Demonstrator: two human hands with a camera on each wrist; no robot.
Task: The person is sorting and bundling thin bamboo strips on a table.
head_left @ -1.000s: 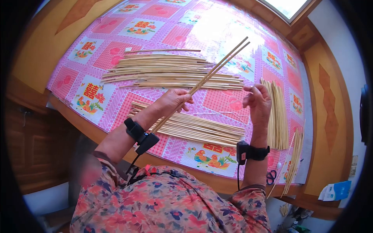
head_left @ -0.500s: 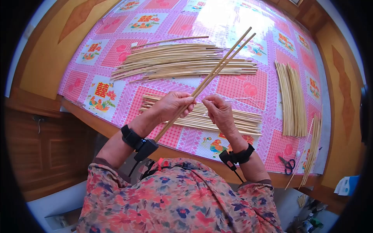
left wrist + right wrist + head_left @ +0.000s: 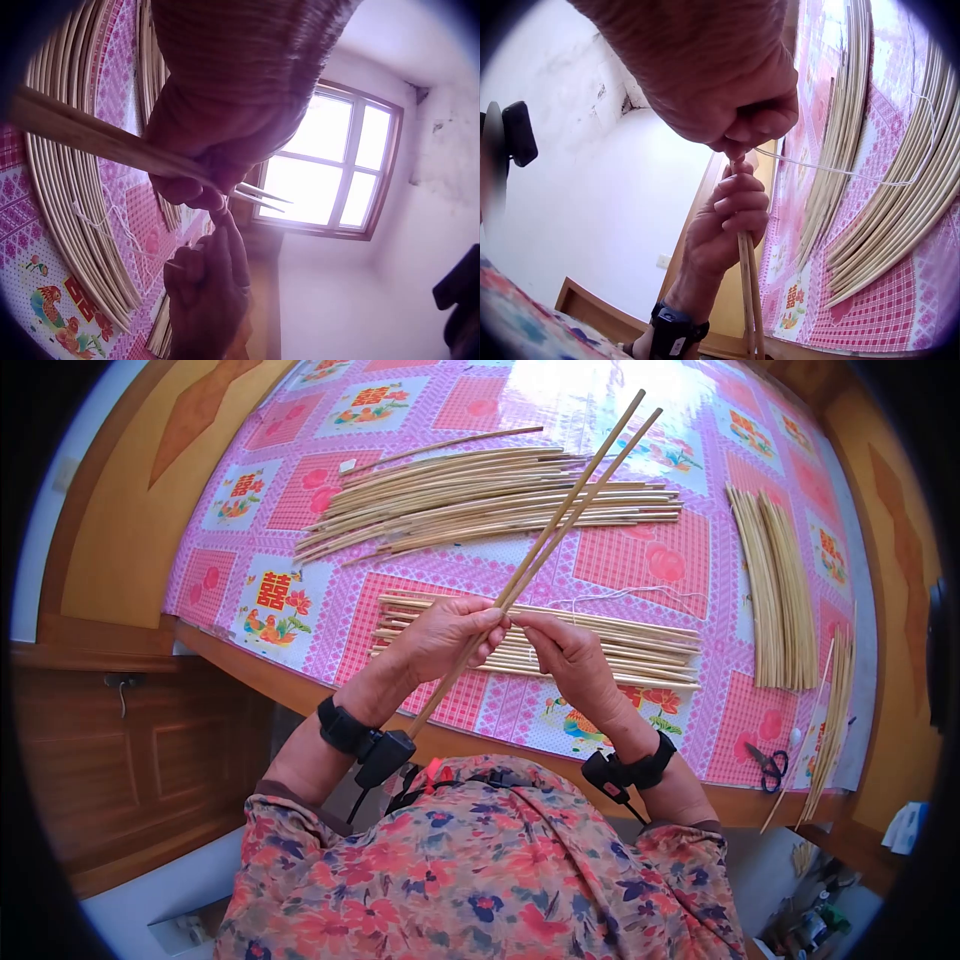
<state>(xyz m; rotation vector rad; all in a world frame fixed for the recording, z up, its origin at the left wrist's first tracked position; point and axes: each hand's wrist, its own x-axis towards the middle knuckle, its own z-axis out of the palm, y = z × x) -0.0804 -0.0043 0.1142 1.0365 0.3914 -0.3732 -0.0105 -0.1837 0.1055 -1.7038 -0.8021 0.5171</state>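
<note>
Paired sticks point(image 3: 535, 556), held aslant above the near edge of the table point(image 3: 740, 808); lower ends point back toward the body, upper ends splay slightly. Left hand point(image 3: 450, 635) grips both, fingers wrapped round; likely chosen to pin them together and steady the spot where the hands meet. Right hand point(image 3: 575, 660) curled, thumb and fingers pinching white cord point(image 3: 832, 169) close against the left fingertips; exact path at the sticks hidden. Close pinch presumably gives control of the short end.

Beneath: a row of sticks point(image 3: 600, 650) along the near edge, roughly parallel, part of the cord on the cloth point(image 3: 210, 585) just beyond. Farther in, a looser pile point(image 3: 470, 490), ends uneven. Toward the right edge, a dense bundle point(image 3: 775, 590) set lengthwise, perhaps to leave working room. Near right corner: scissors point(image 3: 770, 765), apparently parked within reach, beside thin sticks point(image 3: 830, 730) overhanging the near edge.
</note>
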